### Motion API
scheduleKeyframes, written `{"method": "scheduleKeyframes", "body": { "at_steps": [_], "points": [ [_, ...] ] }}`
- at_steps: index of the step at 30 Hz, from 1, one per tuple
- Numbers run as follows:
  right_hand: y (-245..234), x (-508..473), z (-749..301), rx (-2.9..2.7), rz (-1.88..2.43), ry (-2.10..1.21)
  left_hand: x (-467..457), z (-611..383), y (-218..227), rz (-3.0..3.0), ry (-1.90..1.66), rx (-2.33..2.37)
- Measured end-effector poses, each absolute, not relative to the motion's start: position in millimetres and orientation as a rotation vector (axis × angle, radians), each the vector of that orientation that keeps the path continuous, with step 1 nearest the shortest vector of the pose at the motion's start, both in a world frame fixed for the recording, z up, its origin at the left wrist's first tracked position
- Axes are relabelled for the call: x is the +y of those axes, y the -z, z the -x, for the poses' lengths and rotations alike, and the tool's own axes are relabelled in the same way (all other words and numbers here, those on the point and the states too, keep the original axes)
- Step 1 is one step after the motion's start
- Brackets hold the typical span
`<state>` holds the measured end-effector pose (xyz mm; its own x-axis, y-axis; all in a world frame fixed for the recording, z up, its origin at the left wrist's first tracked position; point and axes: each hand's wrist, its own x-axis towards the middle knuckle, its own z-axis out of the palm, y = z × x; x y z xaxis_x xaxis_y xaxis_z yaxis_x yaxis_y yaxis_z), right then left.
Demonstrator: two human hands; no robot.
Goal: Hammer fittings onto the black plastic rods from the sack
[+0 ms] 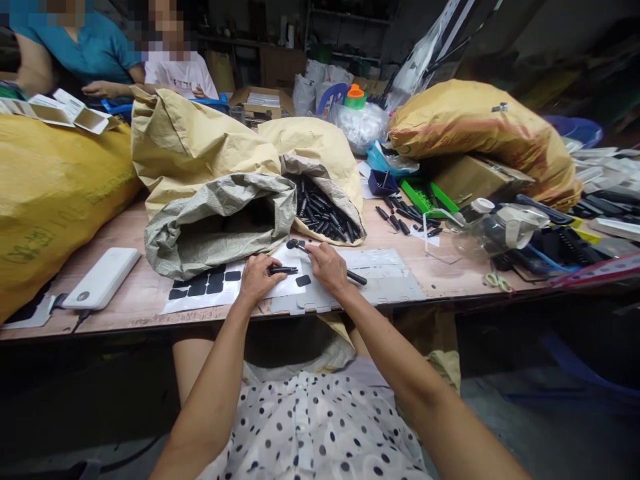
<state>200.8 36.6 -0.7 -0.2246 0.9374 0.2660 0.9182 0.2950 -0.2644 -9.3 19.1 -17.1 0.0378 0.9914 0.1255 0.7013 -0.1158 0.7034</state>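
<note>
My left hand [259, 275] rests on the wooden table [125, 233] with its fingers closed on a short black stick-shaped part [283, 271]. My right hand [327, 267] lies just to its right, fingers curled over a long black tool [356, 277] with a round head [293, 245]. Both hands sit on a white sheet [220, 293] that carries several black rectangular stickers [205, 283]; one lone sticker [303, 281] lies between the hands. Right behind them an open paper sack [320, 160] is full of similar black parts [325, 213].
A second crumpled sack [210, 200] stands at left, a big yellow bag [50, 193] further left, a white power bank [103, 277] near the front edge. Loose black parts, green trays [425, 197] and a plastic bottle [495, 227] crowd the right. Two other people sit at the far left.
</note>
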Motion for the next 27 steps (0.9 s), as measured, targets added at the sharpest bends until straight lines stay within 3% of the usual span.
{"method": "scheduleKeyframes", "body": {
  "at_steps": [8, 15, 20, 23, 27],
  "points": [
    [17, 46, -198, -2.246, 1.665, 0.002, 20, 12, 20, -1.880, -0.832, 1.681],
    [14, 44, -195, -2.250, 1.700, -0.009, -16, 6, -10, -1.785, -0.919, 1.414],
    [12, 44, -193, -2.249, 1.753, -0.003, -71, -7, -11, -1.639, -0.298, 1.006],
    [13, 44, -193, -2.249, 1.750, 0.004, -82, -19, 15, -1.658, 0.062, 1.195],
    [15, 45, -193, -2.249, 1.719, 0.024, -79, -28, 54, -1.610, 0.240, 1.455]
  ]
}}
